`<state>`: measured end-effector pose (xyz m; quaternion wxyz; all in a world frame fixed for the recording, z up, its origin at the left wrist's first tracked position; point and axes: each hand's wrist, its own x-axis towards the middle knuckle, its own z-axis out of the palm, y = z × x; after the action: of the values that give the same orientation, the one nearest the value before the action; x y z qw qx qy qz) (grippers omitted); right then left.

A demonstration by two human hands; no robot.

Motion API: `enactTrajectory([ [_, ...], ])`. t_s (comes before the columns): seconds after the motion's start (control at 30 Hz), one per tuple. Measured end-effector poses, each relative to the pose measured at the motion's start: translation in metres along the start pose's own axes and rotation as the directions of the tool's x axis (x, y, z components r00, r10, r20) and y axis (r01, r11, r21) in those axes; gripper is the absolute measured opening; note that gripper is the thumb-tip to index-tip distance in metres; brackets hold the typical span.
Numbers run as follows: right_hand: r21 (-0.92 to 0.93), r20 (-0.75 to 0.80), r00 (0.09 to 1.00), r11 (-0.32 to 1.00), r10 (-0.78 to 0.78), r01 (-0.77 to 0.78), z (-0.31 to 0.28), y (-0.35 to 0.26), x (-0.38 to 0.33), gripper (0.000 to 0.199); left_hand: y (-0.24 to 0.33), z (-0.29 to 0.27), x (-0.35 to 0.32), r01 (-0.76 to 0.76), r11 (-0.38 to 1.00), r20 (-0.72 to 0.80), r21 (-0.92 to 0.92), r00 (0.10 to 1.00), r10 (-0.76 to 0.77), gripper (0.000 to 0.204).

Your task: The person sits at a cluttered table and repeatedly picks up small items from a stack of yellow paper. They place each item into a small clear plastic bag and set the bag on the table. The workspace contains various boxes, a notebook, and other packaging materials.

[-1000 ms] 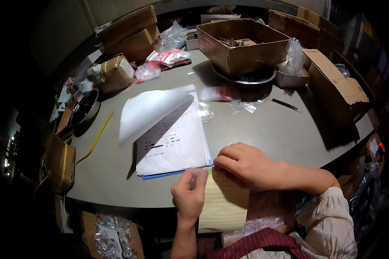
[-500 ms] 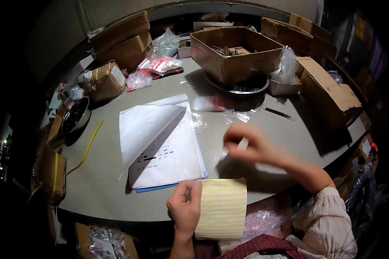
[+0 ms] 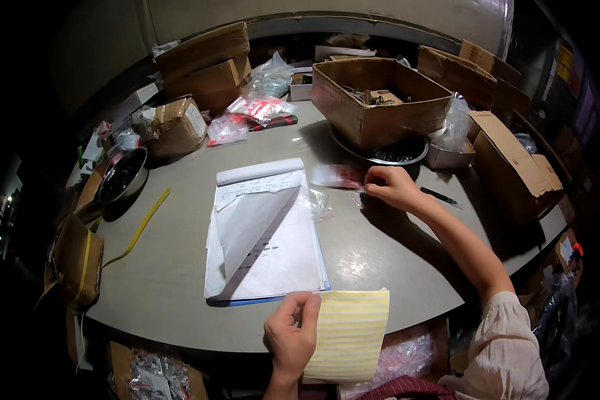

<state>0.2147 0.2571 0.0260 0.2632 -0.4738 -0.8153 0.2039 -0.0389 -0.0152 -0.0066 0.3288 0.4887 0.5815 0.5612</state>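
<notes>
My left hand [image 3: 292, 339] is closed on the left edge of a sheet of small yellow-and-white stickers [image 3: 348, 333], held at the table's near edge. My right hand [image 3: 392, 187] reaches out over the table with its fingers pinched together. Its fingertips are at the right end of a pile of small clear plastic bags with red marks [image 3: 337, 177]. Whatever lies between those fingers is too small to make out. Left of them lies a clipboard with papers [image 3: 283, 267], its top sheet curled over. Right of my hand is a dark pen [image 3: 440, 197].
Beyond my right hand, a big cardboard box [image 3: 380, 120] rests on a metal bowl of dark small parts [image 3: 417, 157]. Another bowl [image 3: 123, 177] stands at the left, near a yellow strap [image 3: 140, 230]. An open carton [image 3: 513, 153] stands at the right edge.
My right hand has moved up and away to the plastic bags; a small white piece showed at its fingers before. The clipboard's top sheet has curled further down. My left hand still holds the sticker sheet.
</notes>
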Motion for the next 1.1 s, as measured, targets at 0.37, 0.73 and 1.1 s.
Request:
enactTrajectory([
  [0.37, -0.121, 0.3, 0.945, 0.978, -0.126, 0.169, -0.014, -0.073, -0.104, 0.016, 0.003, -0.001, -0.003, -0.031, 0.999, 0.054, 0.017, 0.998, 0.03, 0.012],
  [0.73, 0.224, 0.586, 0.719, 0.928, -0.372, 0.297, -0.024, -0.056, -0.078, 0.02, 0.017, 0.001, 0.004, -0.243, 0.962, 0.321, 0.121, 0.927, 0.194, 0.011],
  [1.1, 0.063, 0.537, 0.656, 0.8, -0.531, 0.596, -0.016, -0.074, -0.069, 0.022, 0.014, -0.002, 0.001, -0.206, 0.973, 0.271, 0.103, 0.947, 0.172, 0.009],
])
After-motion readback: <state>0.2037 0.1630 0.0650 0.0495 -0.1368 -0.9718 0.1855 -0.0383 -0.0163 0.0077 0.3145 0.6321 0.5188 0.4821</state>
